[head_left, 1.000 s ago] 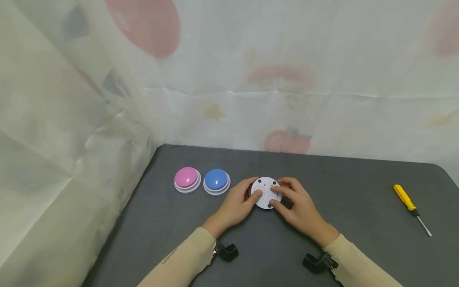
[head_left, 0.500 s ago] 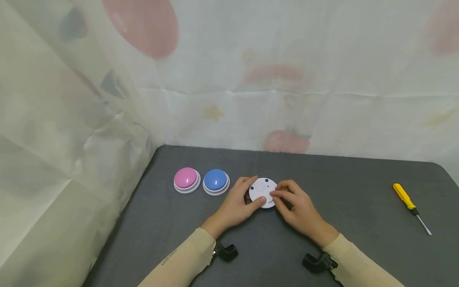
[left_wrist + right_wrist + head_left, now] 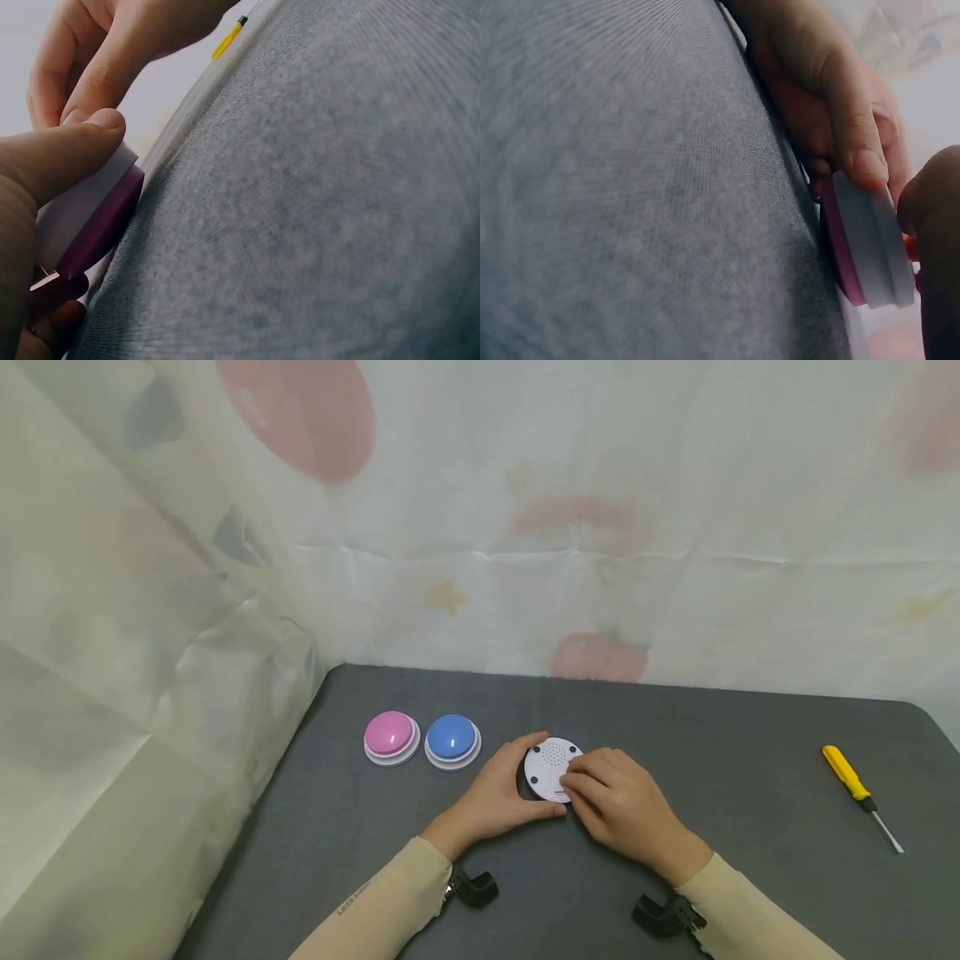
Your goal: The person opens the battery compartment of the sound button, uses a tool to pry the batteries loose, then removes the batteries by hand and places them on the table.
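Observation:
A round push button point(image 3: 546, 765) is turned over, its white base with small holes and dark feet facing up in the head view. Its purple-pink dome point(image 3: 105, 229) points down toward the table in the left wrist view. My left hand point(image 3: 498, 789) grips the rim, thumb on the near side and fingers on the far side. Bent over the right part of the base, my right hand point(image 3: 626, 806) has its thumb and fingertips bunched against it, hiding that edge. Left of the hands, a blue push button point(image 3: 452, 739) and a pink push button point(image 3: 391, 735) stand dome up.
A yellow-handled screwdriver point(image 3: 855, 783) lies at the right on the dark grey table point(image 3: 750, 760). Patterned pale cloth point(image 3: 712, 560) hangs behind the table and along its left side.
The held push button has turned in my hands, its feet and holes now sitting differently. My left thumb has slid off the base to the near rim; my right fingers have bent further over the base.

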### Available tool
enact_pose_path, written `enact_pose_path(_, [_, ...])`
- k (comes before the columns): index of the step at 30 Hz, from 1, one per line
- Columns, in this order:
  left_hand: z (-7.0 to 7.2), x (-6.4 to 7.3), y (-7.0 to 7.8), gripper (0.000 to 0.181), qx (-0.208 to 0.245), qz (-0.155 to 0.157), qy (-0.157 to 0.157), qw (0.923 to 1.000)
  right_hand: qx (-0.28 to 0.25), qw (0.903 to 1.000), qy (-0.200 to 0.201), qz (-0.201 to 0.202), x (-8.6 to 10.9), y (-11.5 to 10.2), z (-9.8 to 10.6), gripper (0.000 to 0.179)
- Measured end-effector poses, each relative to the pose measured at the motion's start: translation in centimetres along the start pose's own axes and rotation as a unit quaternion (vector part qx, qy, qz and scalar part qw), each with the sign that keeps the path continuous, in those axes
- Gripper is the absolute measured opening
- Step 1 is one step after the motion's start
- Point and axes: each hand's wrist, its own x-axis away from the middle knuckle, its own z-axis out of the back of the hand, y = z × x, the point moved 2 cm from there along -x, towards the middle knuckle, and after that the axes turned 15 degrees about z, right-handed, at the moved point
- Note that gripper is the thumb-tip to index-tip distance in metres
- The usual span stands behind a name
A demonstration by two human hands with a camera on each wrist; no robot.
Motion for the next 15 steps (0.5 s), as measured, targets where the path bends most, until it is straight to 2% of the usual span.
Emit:
enact_pose_path(2, [0.0,0.0,0.0,0.104,-0.004,-0.007,0.003,1.0,0.01,0.9998,-0.012,0.014,-0.3,-0.1,0.2,0.025])
enact_pose_path(9, [0.1,0.1,0.2,0.1,-0.007,-0.033,0.016,0.9993,0.016,0.9959,-0.085,0.027,-1.1,-0.4,1.0,0.023])
enact_pose_path(15, [0.1,0.1,0.2,0.1,0.005,-0.048,0.011,0.9988,0.017,0.9936,-0.106,0.036,-1.3,-0.6,1.4,0.025])
